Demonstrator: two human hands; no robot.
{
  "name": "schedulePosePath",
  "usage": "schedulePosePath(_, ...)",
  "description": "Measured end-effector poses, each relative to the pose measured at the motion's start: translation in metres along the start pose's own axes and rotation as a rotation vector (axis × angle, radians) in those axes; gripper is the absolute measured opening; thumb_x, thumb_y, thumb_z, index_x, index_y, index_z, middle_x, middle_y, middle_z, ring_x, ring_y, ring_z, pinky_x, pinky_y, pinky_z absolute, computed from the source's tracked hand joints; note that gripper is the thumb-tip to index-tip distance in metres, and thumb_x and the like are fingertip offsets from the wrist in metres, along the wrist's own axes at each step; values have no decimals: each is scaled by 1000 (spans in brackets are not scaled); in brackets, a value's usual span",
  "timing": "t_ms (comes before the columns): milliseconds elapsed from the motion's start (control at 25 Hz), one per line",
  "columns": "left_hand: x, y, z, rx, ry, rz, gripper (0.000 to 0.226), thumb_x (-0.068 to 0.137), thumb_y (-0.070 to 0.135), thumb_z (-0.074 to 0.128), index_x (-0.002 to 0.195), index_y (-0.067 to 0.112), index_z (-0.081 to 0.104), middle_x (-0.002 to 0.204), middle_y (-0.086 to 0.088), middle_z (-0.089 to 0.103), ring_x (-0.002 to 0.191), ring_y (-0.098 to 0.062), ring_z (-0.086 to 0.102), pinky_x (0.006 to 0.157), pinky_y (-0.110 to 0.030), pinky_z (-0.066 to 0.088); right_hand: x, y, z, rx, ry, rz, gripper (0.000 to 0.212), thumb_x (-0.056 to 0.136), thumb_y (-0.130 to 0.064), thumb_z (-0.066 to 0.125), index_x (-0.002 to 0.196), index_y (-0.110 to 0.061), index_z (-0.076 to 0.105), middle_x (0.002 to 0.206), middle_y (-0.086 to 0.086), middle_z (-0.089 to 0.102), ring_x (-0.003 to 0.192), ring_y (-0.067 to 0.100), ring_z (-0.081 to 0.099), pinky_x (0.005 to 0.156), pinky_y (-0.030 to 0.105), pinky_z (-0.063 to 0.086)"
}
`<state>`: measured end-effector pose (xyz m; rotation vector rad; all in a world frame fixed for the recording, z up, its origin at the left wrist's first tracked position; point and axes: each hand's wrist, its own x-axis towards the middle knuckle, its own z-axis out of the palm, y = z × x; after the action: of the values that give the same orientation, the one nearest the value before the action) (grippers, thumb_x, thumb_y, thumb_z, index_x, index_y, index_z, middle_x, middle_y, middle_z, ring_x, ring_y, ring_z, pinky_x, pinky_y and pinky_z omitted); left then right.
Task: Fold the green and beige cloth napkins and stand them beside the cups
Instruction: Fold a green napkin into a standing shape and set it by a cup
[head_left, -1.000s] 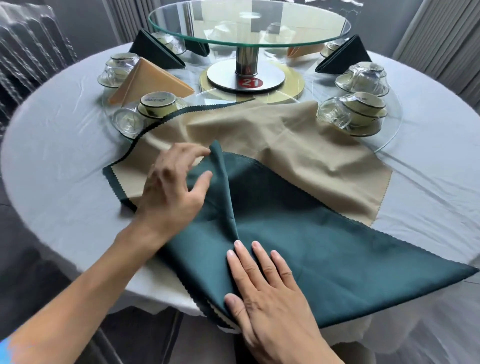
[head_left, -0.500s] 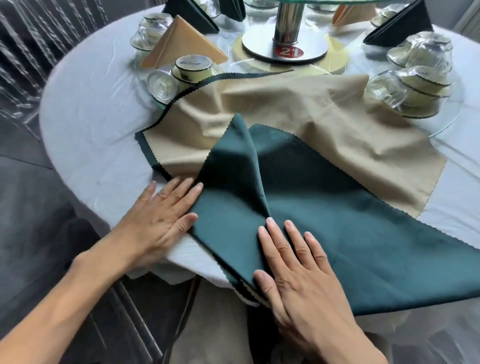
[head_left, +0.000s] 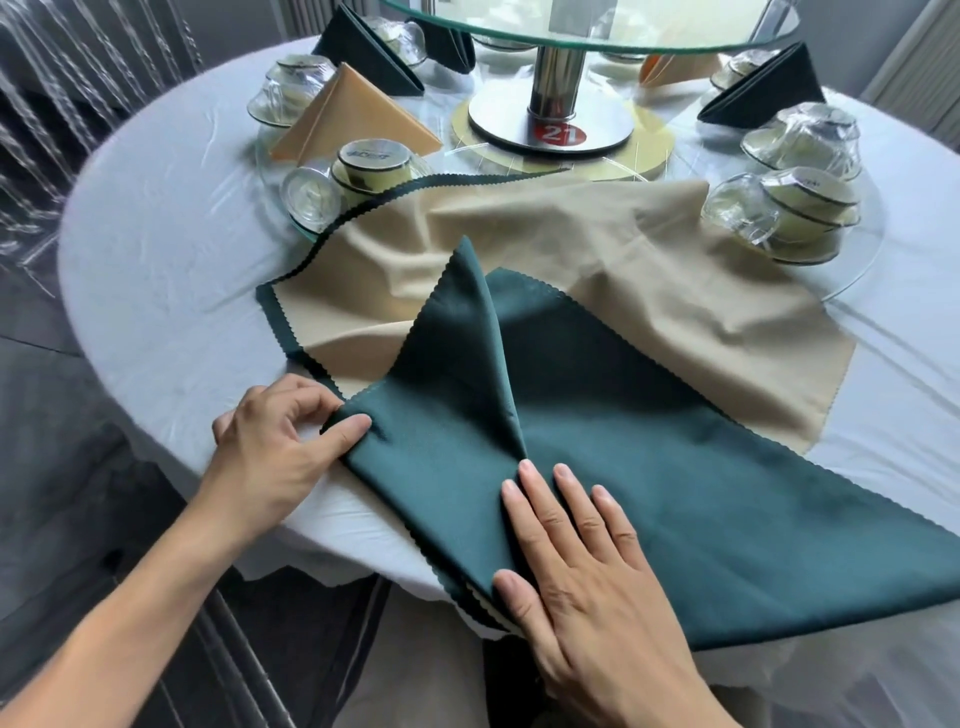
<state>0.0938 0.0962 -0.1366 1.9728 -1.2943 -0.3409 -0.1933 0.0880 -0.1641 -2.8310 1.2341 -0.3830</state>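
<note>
At the lower centre of the frame, the green napkin (head_left: 649, 467) lies over the beige napkin (head_left: 675, 270) on the table (head_left: 156, 260). The left hand (head_left: 275, 447) pinches the green cloth's left corner between thumb and curled fingers. The right hand (head_left: 587, 561) lies flat, fingers spread, pressing its near fold. Upturned cups (head_left: 789, 208) sit at upper right.

Soft, even daylight. Pale glare on glass turntable (head_left: 587, 31) rim. Dark shadow beside raised fold of green napkin (head_left: 649, 467). Wide-angle bending and slight blur toward edges.
</note>
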Motion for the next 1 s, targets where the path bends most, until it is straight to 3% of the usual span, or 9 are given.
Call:
schedulePosePath(120,2,0,5,145,2,-1,39,65,72,56,70,34,64,94,18,60,98,-15,52,87,-38,29,0,4,-4,273,66,18,50,103,-48,29,135,-23,57,145,-7,49,141,19,37,114,41,26)
schedulePosePath(240,-1,0,9,181,5,-6,53,61,78,46,75,31,67,98,18,57,98,-13,46,87,-35,23,3,7,-18,592,50,175,40,96,-54,39,121,-34,63,136,-18,47,137,3,35,113,28,26)
schedulePosePath(440,-7,2,14,179,53,-18,50,63,78,48,75,33,67,100,15,58,99,-16,47,87,-35,23,43,9,-37,433,-121,224,62,76,-69,28,123,-42,58,129,-29,46,120,1,36,99,28,27)
schedulePosePath(560,-7,5,15,156,86,-46,36,62,73,59,68,38,59,100,14,59,100,-18,50,86,-34,23,50,15,-35,618,-91,269,42,78,-57,51,114,-40,64,112,-28,55,109,-2,43,99,29,34)
schedulePosePath(640,-8,7,14,163,105,-62,34,63,69,68,66,36,58,100,13,59,102,-20,52,86,-33,22,46,21,-34,709,-64,281,33,79,-47,62,111,-40,67,109,-29,56,108,-2,47,94,19,35)
schedulePosePath(760,-7,11,17,221,76,-84,39,69,66,76,68,30,62,100,10,58,104,-24,52,86,-34,22,45,29,-35,740,-81,258,36,82,-33,73,117,-38,66,113,-29,55,109,-1,47,90,10,33)
schedulePosePath(880,-13,25,14,281,144,-77,36,74,57,77,89,26,67,108,4,56,109,-28,50,88,-39,27,44,32,-33,654,-124,181,52,77,-42,70,128,-35,60,117,-29,49,114,-1,43,97,13,31)
schedulePosePath(960,-33,41,13,303,280,98,36,83,38,76,111,19,66,117,-3,58,109,-30,51,90,-43,33,42,33,-31,616,-140,146,59,76,-44,67,133,-34,56,118,-30,45,116,-1,40,100,16,31)
schedulePosePath(1000,-48,51,17,275,301,249,32,86,33,72,112,15,67,117,-4,61,107,-29,54,90,-43,37,40,34,-31,612,-137,139,60,77,-44,67,134,-34,54,119,-30,43,117,0,39,102,18,31)
